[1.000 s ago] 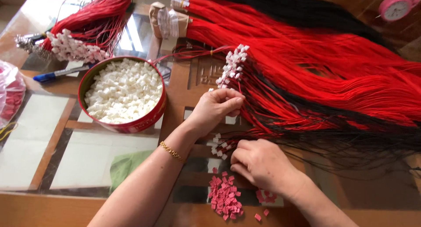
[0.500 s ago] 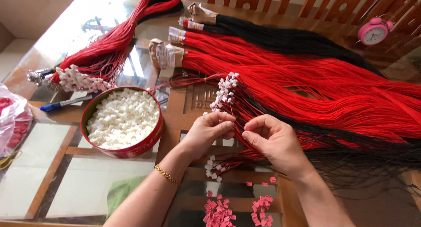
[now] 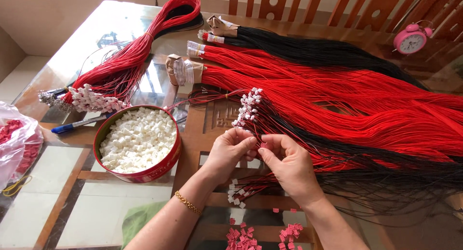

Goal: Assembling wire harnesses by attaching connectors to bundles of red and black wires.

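Red connector (image 3: 264,145) sits pinched between both hands' fingers (image 3: 251,143).

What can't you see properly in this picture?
- Head view: the small pink piece pinched between the left hand and right hand is mostly covered by fingers.
- The plastic bag of red pieces is cut off by the left edge.
- The red wire bundles run off the right edge.
- The pink alarm clock face is too small to read.
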